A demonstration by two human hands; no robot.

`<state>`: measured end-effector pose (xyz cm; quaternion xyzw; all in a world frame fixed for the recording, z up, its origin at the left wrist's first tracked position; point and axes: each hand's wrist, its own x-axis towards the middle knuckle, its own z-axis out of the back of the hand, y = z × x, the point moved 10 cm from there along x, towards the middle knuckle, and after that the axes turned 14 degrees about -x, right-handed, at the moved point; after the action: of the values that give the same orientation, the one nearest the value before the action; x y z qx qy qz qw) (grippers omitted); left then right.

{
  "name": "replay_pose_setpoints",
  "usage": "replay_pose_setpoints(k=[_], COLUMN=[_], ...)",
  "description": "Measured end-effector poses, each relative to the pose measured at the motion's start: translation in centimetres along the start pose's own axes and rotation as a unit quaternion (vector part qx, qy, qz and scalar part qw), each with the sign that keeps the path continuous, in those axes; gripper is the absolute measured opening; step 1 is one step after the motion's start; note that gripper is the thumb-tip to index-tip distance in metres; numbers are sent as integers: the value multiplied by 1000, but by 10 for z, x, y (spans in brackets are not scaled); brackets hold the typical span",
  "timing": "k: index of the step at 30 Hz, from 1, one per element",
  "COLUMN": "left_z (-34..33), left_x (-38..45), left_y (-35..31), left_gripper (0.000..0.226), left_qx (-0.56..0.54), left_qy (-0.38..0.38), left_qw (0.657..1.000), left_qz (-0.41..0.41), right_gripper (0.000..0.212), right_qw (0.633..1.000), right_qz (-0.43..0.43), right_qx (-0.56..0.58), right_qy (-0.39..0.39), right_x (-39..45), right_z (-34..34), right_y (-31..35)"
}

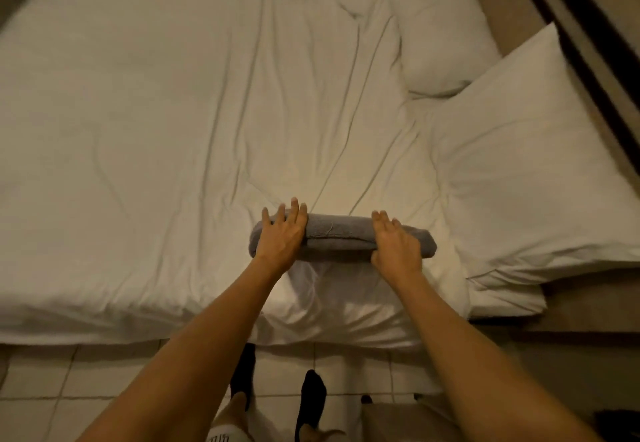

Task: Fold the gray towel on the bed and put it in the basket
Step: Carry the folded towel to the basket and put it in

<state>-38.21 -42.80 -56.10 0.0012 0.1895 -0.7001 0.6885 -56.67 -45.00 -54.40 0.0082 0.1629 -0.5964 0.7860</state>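
Note:
The gray towel (341, 237) lies rolled into a long bundle across the near edge of the white bed (156, 130). My left hand (282, 234) rests flat on the towel's left end with fingers straight and spread. My right hand (394, 241) lies on the towel's right part, fingers straight and pointing away from me, thumb at the near side. Both ends of the towel stick out beyond my hands. No basket is in view.
Two white pillows lie at the bed's right side, one large (540, 178) close to the towel, one farther back (440, 26). Below the bed edge is a tiled floor (69, 382) with my feet in dark socks (311, 396). A brownish box corner (401, 421) sits at bottom right.

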Motion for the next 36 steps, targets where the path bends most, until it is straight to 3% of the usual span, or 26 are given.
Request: replay_pose_setpoints(k=[7, 13, 24, 36], left_z=[57, 76, 96, 128], left_x=[-55, -119, -237, -378], left_y=[29, 86, 227, 406], left_gripper=[73, 64, 54, 62], left_qx=[4, -58, -99, -65], left_qy=[-40, -72, -108, -135], left_qw=[997, 988, 967, 949], left_qz=[61, 120, 207, 277], right_gripper=[78, 77, 73, 69], right_qw=[997, 990, 972, 950], right_qz=[51, 114, 205, 282], right_qx=[-18, -40, -58, -55], right_qy=[-51, -79, -101, -124], right_x=[-20, -36, -75, -131], right_z=[63, 94, 135, 168], right_y=[41, 113, 287, 510])
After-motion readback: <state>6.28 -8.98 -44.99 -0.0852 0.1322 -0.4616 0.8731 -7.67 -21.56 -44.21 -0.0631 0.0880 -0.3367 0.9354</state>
